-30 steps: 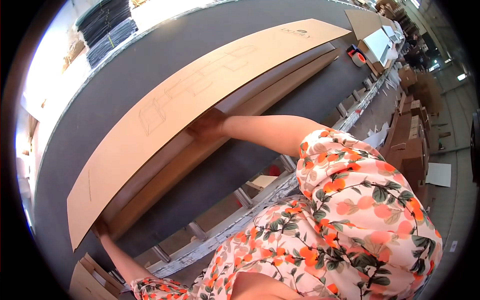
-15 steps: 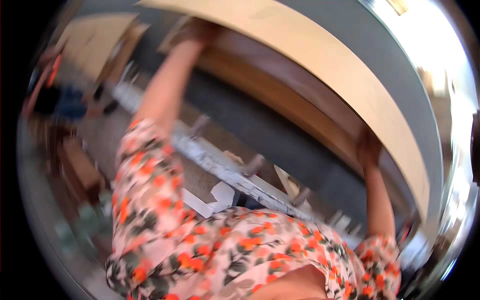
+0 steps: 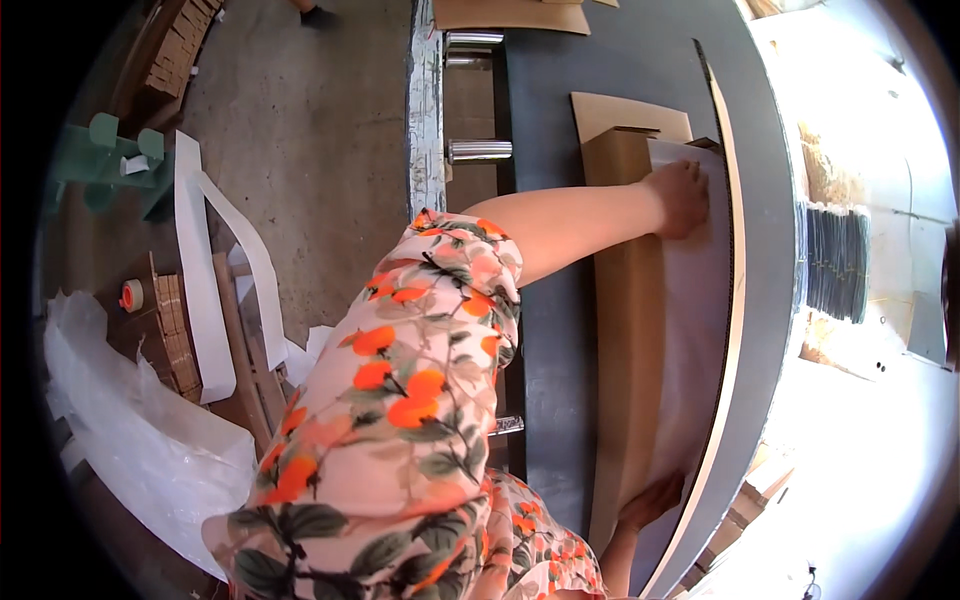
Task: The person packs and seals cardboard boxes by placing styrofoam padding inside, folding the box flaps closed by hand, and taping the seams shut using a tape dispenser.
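1. One dark table (image 3: pixel 560 400) carries one long cardboard box (image 3: pixel 628 300). The box's long axis follows the table's length; it lies directly below both hands, the left one nearer its visible end.
2. One raised flap (image 3: pixel 739 250), seen edge-on, runs along the box's side away from the person.
3. One pale filling (image 3: pixel 690 300) lies between the box's near wall and the flap.
4. Two hands: the left hand (image 3: pixel 680 200) rests on the filling, the right hand (image 3: pixel 655 500) farther along the box.
5. Left fingers (image 3: pixel 697 185) bend against the filling; whether either hand's fingers grasp anything cannot be told.
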### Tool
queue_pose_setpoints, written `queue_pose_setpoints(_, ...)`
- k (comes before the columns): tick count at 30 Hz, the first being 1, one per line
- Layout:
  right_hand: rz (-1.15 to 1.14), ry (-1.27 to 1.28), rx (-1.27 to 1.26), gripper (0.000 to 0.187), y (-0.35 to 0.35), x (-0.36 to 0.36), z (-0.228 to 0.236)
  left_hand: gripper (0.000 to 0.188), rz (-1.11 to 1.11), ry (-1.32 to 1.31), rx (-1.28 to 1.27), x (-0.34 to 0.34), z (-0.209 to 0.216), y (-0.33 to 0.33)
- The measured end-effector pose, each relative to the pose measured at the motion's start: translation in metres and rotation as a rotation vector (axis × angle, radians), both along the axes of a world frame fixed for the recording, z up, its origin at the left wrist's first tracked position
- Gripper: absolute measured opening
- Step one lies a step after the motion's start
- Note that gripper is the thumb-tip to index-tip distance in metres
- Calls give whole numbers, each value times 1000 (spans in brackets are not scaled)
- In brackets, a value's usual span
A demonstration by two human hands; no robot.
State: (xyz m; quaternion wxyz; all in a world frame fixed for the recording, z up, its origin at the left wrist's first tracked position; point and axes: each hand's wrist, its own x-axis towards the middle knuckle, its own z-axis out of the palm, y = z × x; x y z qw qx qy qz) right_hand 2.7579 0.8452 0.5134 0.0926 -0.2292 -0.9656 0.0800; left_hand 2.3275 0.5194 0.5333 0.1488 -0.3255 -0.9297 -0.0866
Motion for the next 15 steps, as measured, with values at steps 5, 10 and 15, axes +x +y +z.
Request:
queue_pose_setpoints(5, 55, -28, 24, 49, 30, 26, 5, 37, -73, -109, -47, 8, 27, -6)
queue_pose_setpoints(10, 191, 1, 133, 47, 12, 22, 6, 35, -59, -96, 40, 0, 21, -13)
queue_pose_setpoints(15, 110, 22, 29, 44, -3, 7, 5, 34, -17, -88, -128, -23, 22, -5)
